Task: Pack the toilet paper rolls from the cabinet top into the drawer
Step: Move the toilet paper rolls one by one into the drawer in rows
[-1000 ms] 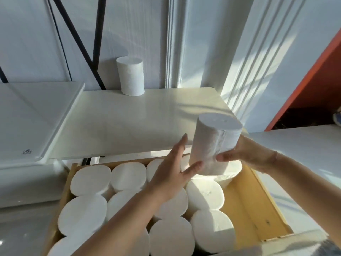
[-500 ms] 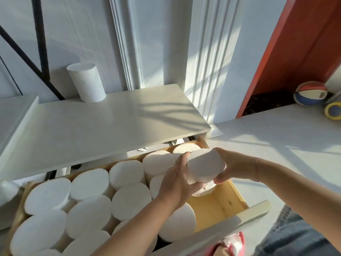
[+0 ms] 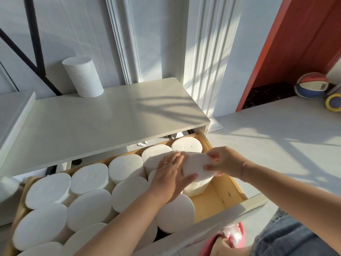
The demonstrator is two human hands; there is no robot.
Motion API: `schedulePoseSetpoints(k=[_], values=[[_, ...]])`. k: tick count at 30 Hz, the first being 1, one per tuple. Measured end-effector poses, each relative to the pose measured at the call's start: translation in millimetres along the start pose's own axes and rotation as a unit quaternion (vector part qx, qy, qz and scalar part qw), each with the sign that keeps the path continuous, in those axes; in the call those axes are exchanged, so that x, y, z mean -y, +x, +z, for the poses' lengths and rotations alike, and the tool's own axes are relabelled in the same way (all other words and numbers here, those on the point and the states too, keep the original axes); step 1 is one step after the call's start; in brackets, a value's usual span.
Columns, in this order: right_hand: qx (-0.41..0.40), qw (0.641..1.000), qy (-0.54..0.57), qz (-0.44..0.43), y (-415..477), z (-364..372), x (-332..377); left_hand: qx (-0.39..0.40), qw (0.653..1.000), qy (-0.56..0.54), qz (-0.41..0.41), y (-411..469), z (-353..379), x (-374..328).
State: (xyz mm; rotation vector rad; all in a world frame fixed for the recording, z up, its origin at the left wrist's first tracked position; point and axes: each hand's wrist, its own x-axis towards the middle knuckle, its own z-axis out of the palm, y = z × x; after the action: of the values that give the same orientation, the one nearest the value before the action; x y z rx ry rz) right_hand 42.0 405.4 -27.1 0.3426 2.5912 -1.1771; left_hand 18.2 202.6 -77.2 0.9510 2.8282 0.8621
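Observation:
Both hands hold one white toilet paper roll [image 3: 198,167] upright inside the open wooden drawer [image 3: 212,201], near its right side. My left hand [image 3: 170,175] lies flat against the roll's left side and top. My right hand [image 3: 224,160] grips its right edge with thumb and fingers. Several white rolls [image 3: 90,209] stand packed on end across the rest of the drawer. One more roll [image 3: 83,76] stands upright on the white cabinet top [image 3: 110,122], at the back left by the wall.
A bare strip of drawer bottom shows along the drawer's right wall. The white drawer front [image 3: 212,228] is toward me. A second white surface [image 3: 13,111] adjoins on the left. A ball [image 3: 311,85] and a yellow ring [image 3: 333,102] lie on the floor at right.
The roll has come down from above the cabinet's front edge into the drawer's right side, both hands moving with it. The view has swung right and down.

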Motion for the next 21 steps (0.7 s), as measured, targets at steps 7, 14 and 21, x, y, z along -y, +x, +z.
schedulePoseSetpoints(k=[7,14,21], values=[[-0.052,0.988,-0.138,-0.033,-0.2,8.5,7.5,0.015,0.998,0.063,0.001,1.7,6.3,5.9],[-0.136,0.956,-0.237,-0.107,7.6,9.6,40.9,-0.038,0.997,0.069,0.018,-10.8,-20.5,26.1],[-0.164,0.955,-0.029,-0.246,83.9,54.1,139.1,-0.179,0.976,0.088,-0.092,-23.4,-92.6,88.6]])
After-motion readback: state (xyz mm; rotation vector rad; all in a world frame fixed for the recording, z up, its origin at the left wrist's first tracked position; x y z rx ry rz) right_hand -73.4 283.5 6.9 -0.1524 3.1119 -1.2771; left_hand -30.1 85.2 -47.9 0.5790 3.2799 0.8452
